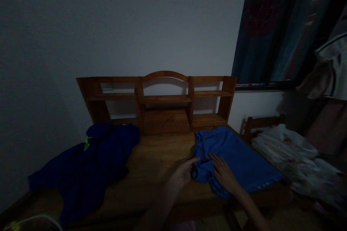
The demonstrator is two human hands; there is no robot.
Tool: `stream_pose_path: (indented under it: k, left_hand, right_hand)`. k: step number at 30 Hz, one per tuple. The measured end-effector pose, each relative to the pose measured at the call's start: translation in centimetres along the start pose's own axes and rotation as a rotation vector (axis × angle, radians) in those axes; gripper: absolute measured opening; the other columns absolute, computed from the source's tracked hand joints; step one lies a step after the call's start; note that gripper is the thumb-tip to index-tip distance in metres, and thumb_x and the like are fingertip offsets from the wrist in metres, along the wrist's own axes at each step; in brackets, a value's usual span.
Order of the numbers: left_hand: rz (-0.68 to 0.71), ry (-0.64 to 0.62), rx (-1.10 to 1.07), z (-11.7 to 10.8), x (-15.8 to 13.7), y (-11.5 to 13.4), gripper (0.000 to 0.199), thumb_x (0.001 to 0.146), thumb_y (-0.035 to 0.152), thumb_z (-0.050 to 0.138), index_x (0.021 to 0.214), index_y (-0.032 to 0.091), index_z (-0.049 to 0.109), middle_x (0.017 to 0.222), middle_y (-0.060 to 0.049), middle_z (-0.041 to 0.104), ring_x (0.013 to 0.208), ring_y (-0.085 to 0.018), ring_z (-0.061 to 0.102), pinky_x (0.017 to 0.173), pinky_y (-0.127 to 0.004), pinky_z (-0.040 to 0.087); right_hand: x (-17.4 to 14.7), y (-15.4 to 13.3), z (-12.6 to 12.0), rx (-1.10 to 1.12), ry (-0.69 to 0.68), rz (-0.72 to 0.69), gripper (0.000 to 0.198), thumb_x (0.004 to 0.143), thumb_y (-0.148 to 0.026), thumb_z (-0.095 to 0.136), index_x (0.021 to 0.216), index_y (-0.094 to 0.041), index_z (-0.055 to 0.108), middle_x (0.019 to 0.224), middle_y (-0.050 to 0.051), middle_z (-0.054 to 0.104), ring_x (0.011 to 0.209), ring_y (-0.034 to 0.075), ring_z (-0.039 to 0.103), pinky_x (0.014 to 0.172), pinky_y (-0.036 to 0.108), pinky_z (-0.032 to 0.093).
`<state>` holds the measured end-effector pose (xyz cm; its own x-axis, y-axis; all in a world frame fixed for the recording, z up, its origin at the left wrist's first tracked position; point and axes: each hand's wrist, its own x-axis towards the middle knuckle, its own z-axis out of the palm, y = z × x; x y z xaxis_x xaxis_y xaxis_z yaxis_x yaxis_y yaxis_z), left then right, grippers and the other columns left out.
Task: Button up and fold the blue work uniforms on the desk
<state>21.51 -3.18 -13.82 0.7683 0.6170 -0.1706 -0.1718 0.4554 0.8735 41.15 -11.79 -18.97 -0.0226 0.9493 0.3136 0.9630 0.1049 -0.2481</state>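
Note:
A medium-blue garment [235, 155] lies on the right side of the wooden desk, spread flat to the right and bunched at its left end. My left hand [184, 171] is at that bunched left edge, fingers closed on the fabric; some of its fingertips are hidden. Flat on the folds just to the right rests my right hand [224, 175], its fingers stretched out. A darker blue garment [94, 162] sits in a crumpled heap on the left of the desk, with a small yellow-green mark on it, apart from both hands.
The wooden desk [154, 155] has a shelf unit [165, 99] along its back, against a pale wall. Right of it, white plastic bags [287, 148] lie piled by a wooden chair [264, 121]. A white cord [38, 217] shows at lower left. The room is dim.

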Motion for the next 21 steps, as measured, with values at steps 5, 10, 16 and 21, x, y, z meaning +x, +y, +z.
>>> stream_pose_path:
  k: [5, 10, 16, 21]
  left_hand:
    - [0.254, 0.159, 0.057, 1.6, 1.4, 0.0, 0.052, 0.059, 0.02, 0.076, 0.109, 0.015, 0.062, 0.095, -0.008, 0.066, 0.086, -0.019, 0.062, 0.076, -0.026, 0.047]
    - [0.63, 0.344, 0.277, 1.4, -0.3, 2.1, 0.022, 0.069, 0.021, 0.067, 0.089, 0.016, 0.064, 0.085, -0.005, 0.063, 0.084, -0.016, 0.06, 0.078, -0.025, 0.045]
    - [1.062, 0.896, 0.804, -3.1, -6.9, 3.5, 0.008, 0.083, 0.025, 0.054, 0.085, 0.02, 0.06, 0.097, -0.004, 0.057, 0.102, -0.019, 0.053, 0.097, -0.036, 0.038]
    - [0.886, 0.894, 0.998, -7.0, -7.8, 1.3, 0.018, 0.088, 0.024, 0.045, 0.098, 0.022, 0.059, 0.104, -0.005, 0.057, 0.102, -0.02, 0.054, 0.092, -0.037, 0.044]
  right_hand:
    - [-1.7, -0.4, -0.9, 0.093, 0.075, 0.005, 0.047, 0.093, -0.036, 0.034, 0.136, -0.021, 0.042, 0.143, 0.007, 0.035, 0.133, 0.021, 0.031, 0.113, 0.048, 0.02]
    - [-1.8, -1.0, -1.5, 0.188, 0.075, 0.048, 0.05, 0.09, -0.043, 0.043, 0.137, -0.025, 0.04, 0.139, 0.006, 0.041, 0.13, 0.023, 0.036, 0.112, 0.05, 0.02]
    - [-2.5, -4.5, -2.4, 0.122, 0.05, 0.005, 0.058, 0.084, -0.049, 0.052, 0.138, -0.032, 0.037, 0.146, 0.004, 0.03, 0.134, 0.026, 0.028, 0.11, 0.055, 0.019]
    - [-3.8, -9.1, -1.9, 0.104, 0.027, -0.129, 0.047, 0.086, -0.037, 0.052, 0.132, -0.028, 0.047, 0.138, 0.005, 0.044, 0.128, 0.025, 0.039, 0.109, 0.051, 0.027]
